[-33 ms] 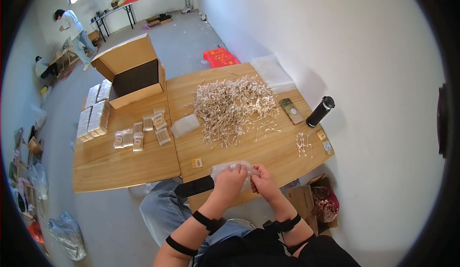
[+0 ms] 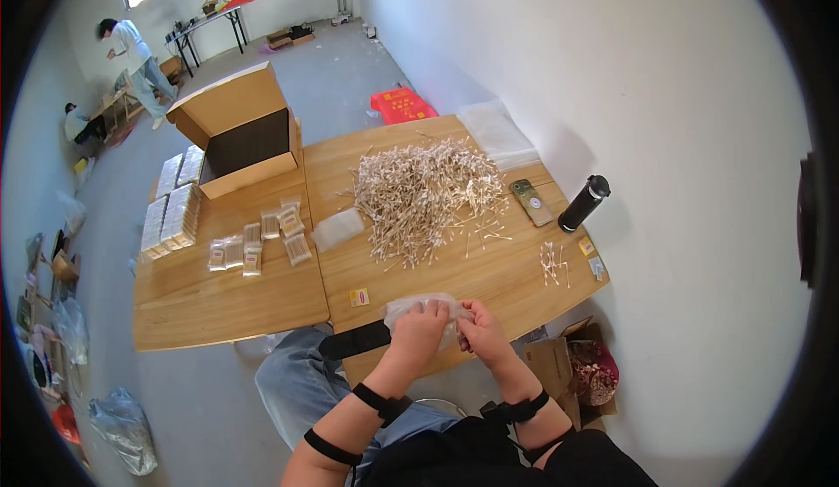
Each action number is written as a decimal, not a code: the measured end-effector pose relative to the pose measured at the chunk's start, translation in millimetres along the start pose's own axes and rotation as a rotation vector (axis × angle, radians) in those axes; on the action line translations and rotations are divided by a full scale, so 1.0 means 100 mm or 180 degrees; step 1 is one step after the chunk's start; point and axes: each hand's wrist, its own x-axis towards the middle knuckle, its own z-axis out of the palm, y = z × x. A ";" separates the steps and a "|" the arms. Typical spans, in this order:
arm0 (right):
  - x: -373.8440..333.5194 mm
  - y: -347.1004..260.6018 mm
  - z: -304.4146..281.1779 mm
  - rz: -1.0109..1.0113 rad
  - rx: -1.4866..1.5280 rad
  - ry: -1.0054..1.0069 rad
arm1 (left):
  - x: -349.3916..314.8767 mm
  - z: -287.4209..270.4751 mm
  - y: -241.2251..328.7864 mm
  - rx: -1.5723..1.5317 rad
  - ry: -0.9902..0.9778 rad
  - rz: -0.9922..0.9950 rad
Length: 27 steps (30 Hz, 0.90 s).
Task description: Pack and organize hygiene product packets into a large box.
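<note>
At the table's near edge, both my hands are closed on a clear plastic bag [image 2: 404, 306]. My left hand [image 2: 420, 329] presses its fingers over the bag's left and middle part. My right hand [image 2: 480, 330] pinches the right end, its fingertips bent inward. Left of the bag lies a small yellow card [image 2: 359, 297], and a black strap-like piece [image 2: 354, 341] juts from the table edge beside my left wrist. Beyond my hands spreads a big pile of cotton swabs [image 2: 424, 194], with a flat translucent bag [image 2: 339, 229] at its left side.
Several filled swab packs [image 2: 252, 248] lie on the left table, near stacked packs [image 2: 170, 218] and an open cardboard box [image 2: 249, 146]. A phone [image 2: 531, 202], a black bottle [image 2: 584, 204] and loose swabs [image 2: 553, 265] are to the right. Two people are in the far left background.
</note>
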 end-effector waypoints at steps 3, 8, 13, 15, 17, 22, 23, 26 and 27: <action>-0.03 0.01 -0.02 -0.0030 -0.0364 -0.0075 | -0.10 0.16 0.03 0.0050 0.0270 0.0101; -0.04 0.01 -0.08 -0.0035 -0.0148 -0.0051 | -0.09 -0.10 0.10 -0.0349 -0.0618 -0.0387; -0.04 0.01 -0.02 -0.0007 -0.0213 -0.0122 | -0.07 0.03 0.01 -0.0539 -0.0488 -0.0023; -0.05 0.00 -0.01 0.0007 -0.0063 -0.0195 | -0.03 0.10 -0.01 -0.0632 -0.0556 -0.0098; -0.06 -0.01 0.02 -0.0011 -0.0047 -0.0194 | 0.02 0.18 -0.03 -0.0725 -0.0628 -0.0186; 0.00 0.00 0.06 -0.0006 -0.0084 -0.0137 | 0.06 0.18 -0.07 -0.0771 -0.1010 -0.0215; -0.01 -0.03 0.04 0.0057 -0.0040 -0.0112 | 0.02 0.18 -0.10 -0.0756 -0.0987 -0.0266; -0.05 -0.09 0.02 0.0164 -0.0112 -0.0130 | -0.02 0.15 -0.07 -0.0805 -0.0585 -0.0092; -0.06 -0.10 0.02 0.0208 -0.0205 -0.0111 | -0.02 0.19 -0.06 -0.0775 -0.0557 -0.0176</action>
